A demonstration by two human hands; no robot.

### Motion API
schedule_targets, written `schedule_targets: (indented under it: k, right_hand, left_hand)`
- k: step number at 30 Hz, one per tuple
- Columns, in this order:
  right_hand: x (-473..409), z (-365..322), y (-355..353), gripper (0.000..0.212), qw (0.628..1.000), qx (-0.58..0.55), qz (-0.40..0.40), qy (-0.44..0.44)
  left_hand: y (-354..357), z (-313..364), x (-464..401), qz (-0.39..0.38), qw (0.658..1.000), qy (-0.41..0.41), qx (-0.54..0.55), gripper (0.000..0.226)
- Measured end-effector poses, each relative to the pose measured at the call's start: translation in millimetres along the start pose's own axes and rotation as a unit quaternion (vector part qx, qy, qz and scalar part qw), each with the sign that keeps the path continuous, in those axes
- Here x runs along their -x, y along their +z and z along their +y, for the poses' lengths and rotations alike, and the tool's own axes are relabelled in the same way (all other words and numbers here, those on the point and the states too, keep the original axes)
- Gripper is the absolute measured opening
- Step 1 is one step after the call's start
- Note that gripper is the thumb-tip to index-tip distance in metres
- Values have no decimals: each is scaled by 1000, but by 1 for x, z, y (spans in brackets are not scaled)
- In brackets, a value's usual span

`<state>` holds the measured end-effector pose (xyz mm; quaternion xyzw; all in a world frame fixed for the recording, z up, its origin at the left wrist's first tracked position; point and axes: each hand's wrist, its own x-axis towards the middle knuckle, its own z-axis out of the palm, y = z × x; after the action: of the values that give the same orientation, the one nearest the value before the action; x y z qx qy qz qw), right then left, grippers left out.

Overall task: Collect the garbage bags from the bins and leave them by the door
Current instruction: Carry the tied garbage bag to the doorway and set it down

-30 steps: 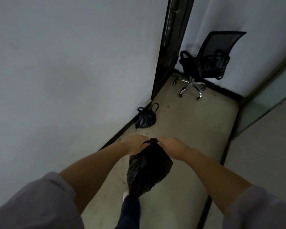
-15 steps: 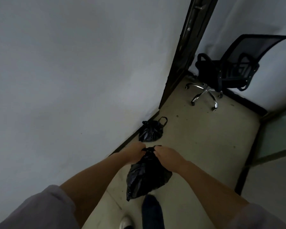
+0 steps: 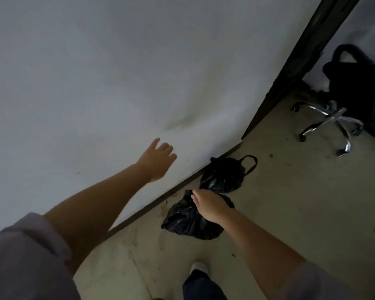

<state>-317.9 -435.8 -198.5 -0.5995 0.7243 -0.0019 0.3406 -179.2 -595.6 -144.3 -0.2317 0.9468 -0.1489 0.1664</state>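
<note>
Beige floor (image 3: 290, 202) — white wall (image 3: 95, 72), dark doorframe (image 3: 301, 68).

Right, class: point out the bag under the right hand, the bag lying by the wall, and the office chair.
Nearer garbage bag (image 3: 185, 219): head view, crinkled lower body.
Farther garbage bag (image 3: 222, 175): head view, middle of body.
Office chair (image 3: 333, 114): head view, chrome base hub.

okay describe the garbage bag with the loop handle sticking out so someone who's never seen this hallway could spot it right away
Find the dark door frame at the end of the white wall, then follow the wall's base toward the camera. The first black garbage bag lies on the floor there. Unlike the nearer bag under the right hand, it lies untouched with a thin loop handle sticking out.
</note>
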Motion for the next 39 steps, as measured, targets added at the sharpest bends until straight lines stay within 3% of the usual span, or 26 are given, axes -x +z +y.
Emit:
schedule_targets:
  k: [3,6,9,15,21,26,31,34,36,39]
  right_hand:
    - [-40,28,31,41,999,28,28,1]
    - [-77,52,60,40,995,70,72,-7]
    - [-109,69,93,38,990,92,109,-7]
    - [-153,99,159,32,982,122,144,1]
    - [-173,117,186,33,982,124,145,6]
    - [-160,107,170,33,986,114,114,36]
    - [-112,75,87,44,990,125,50,46]
    - [-78,52,16,35,993,106,38,36]
    - [-54,34,-34,33,992,116,27,37]
    - [-18,5,-102,34,990,131,15,42]
  left_hand:
    - [48,-21,-6,92,991,43,-88,40]
    - [81,-38,-10,116,969,68,-208,46]
    - [102,-50,-16,161,936,66,-308,38]
    - [115,-60,-28,267,894,76,-351,34]
    - [112,-60,-24,256,888,56,-379,45]
    - [106,-58,-21,249,904,67,-341,37]
    - [82,-37,-11,163,967,94,-173,50]
    - [45,-25,-7,53,991,49,-111,55]
    - [20,-20,-5,-92,993,8,-74,50]
    - [-40,-25,-6,-205,971,-16,119,55]
